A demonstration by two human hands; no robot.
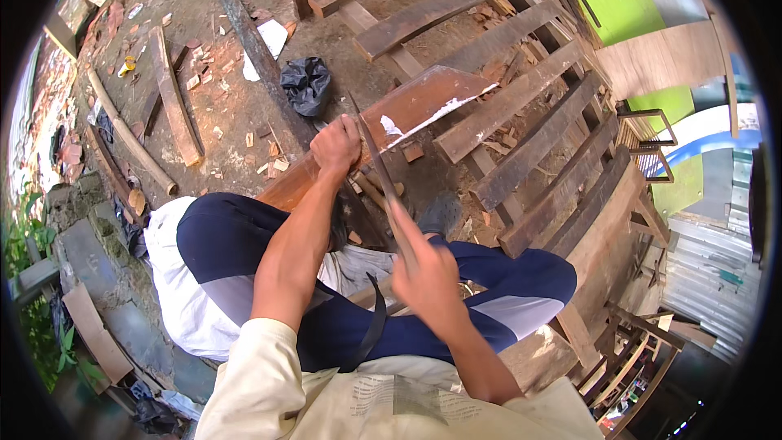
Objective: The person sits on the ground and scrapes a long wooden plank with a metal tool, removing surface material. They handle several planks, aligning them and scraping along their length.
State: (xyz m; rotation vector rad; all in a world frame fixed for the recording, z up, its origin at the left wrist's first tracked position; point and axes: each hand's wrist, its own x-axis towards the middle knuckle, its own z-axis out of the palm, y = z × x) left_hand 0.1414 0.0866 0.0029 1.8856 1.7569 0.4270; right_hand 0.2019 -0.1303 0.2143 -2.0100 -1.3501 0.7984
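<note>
A reddish-brown board (432,102) with white patches along one edge slants up and to the right in front of my knees. My left hand (336,145) is closed on it near the middle, pressing it down. In my right hand (428,277), somewhat blurred by motion, is a machete (377,155) with a long, dark, narrow blade, seen almost edge-on. Its blade points away from me and crosses the board's line just right of my left hand. Whether blade and board touch, I cannot tell.
A slatted wooden frame (489,41) spreads across the far right. Beyond my left hand lie a black plastic bag (305,85) and a long dark pole (252,41). Loose planks (175,102) and wood chips litter the dirt floor. A block wall (98,269) stands at left.
</note>
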